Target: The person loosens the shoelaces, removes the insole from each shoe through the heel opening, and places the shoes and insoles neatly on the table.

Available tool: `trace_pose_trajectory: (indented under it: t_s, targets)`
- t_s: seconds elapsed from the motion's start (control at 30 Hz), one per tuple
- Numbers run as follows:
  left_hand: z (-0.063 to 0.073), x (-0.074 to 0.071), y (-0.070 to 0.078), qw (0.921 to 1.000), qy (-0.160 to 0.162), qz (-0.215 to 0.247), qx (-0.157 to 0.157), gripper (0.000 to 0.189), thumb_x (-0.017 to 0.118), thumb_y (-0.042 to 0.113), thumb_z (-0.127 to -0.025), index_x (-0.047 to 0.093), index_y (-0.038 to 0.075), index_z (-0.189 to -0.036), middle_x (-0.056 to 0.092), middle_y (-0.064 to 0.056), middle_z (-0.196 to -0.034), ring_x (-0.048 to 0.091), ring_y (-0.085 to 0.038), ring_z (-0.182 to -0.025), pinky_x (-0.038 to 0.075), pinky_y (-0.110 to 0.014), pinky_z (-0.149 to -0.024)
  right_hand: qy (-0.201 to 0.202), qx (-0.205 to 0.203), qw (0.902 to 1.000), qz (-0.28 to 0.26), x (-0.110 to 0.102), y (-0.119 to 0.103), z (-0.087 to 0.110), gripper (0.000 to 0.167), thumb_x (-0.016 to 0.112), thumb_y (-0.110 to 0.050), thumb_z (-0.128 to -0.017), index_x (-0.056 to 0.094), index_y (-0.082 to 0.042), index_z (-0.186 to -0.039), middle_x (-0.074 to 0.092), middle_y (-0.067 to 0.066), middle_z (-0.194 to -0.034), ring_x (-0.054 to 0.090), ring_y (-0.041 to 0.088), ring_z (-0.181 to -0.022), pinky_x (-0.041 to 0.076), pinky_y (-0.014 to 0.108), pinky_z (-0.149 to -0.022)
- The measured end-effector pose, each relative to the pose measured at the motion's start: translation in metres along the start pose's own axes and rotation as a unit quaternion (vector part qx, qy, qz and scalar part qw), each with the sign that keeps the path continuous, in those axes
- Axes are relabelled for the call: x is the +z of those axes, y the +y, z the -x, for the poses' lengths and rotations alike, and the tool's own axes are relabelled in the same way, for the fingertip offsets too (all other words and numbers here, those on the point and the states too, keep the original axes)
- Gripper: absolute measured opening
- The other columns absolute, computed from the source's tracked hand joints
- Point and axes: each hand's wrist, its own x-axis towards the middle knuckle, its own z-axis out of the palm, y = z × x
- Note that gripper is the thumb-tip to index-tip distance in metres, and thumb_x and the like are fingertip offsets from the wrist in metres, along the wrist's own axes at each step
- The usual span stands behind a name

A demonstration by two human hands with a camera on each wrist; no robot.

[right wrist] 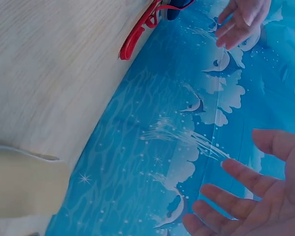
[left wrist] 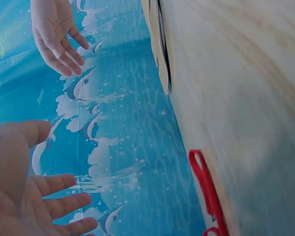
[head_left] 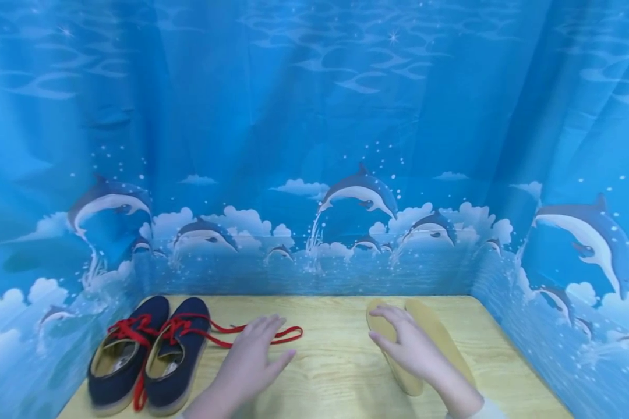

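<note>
My left hand [head_left: 255, 355] is raised over the wooden table with fingers loosely extended, nothing in it. Close by on its left stands a pair of navy canvas shoes [head_left: 175, 361] with red laces; one lace [head_left: 288, 334] trails rightward past the hand. On the right side, my right hand [head_left: 411, 343] hangs in the air above two tan insoles [head_left: 442, 331], partly covering the left one in the head view. Its fingers are spread and hold nothing. In the right wrist view, an insole [right wrist: 27, 184] lies flat on the table, apart from the fingers [right wrist: 231, 201].
A light wood tabletop [head_left: 330, 372] carries the shoes at left and the insoles at right. Blue curtain cloth [head_left: 314, 116] printed with dolphins and clouds encloses the table at the back and both sides.
</note>
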Motion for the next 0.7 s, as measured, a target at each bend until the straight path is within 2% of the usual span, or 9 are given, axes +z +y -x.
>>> trace_pose_trajectory:
  t_s: [0.17,0.33,0.4,0.7]
  targets:
    - [-0.001,-0.011,0.001,0.999,0.033,-0.026,0.015,0.077,0.054,0.067,-0.093,0.049,0.014,-0.149,0.046,-0.01,-0.152,0.038,-0.041,-0.14,0.03,-0.063,-0.113,0.019,-0.019,0.9988,0.041,-0.005,-0.007,-0.002,0.056,0.067,-0.043,-0.095,0.056,-0.013,-0.141,0.045,0.016,-0.152,0.038,0.043,-0.139,0.036,0.067,-0.106]
    - [-0.001,-0.018,0.0,0.9982,0.039,-0.044,0.016,0.084,0.044,0.075,-0.092,0.042,0.019,-0.154,0.038,-0.007,-0.158,0.03,-0.039,-0.146,0.028,-0.064,-0.113,0.035,-0.03,0.9952,0.086,-0.01,-0.014,-0.005,0.069,0.059,-0.059,-0.094,0.051,-0.015,-0.147,0.039,0.016,-0.155,0.035,0.045,-0.14,0.036,0.07,-0.104]
    - [-0.002,-0.02,0.0,0.9978,0.04,-0.049,0.019,0.085,0.04,0.077,-0.092,0.04,0.021,-0.155,0.035,-0.006,-0.16,0.028,-0.038,-0.147,0.026,-0.063,-0.115,0.041,-0.039,0.9934,0.1,-0.012,-0.016,-0.006,0.071,0.058,-0.061,-0.094,0.048,-0.016,-0.149,0.037,0.017,-0.157,0.034,0.046,-0.141,0.035,0.072,-0.103]
    - [-0.009,-0.029,-0.001,0.9954,0.045,-0.08,0.027,0.088,0.038,0.08,-0.091,0.038,0.021,-0.156,0.034,-0.008,-0.16,0.025,-0.04,-0.148,0.024,-0.064,-0.116,0.045,-0.054,0.9864,0.149,-0.024,-0.022,-0.013,0.078,0.054,-0.065,-0.094,0.036,-0.022,-0.157,0.026,0.015,-0.162,0.028,0.048,-0.143,0.032,0.075,-0.102]
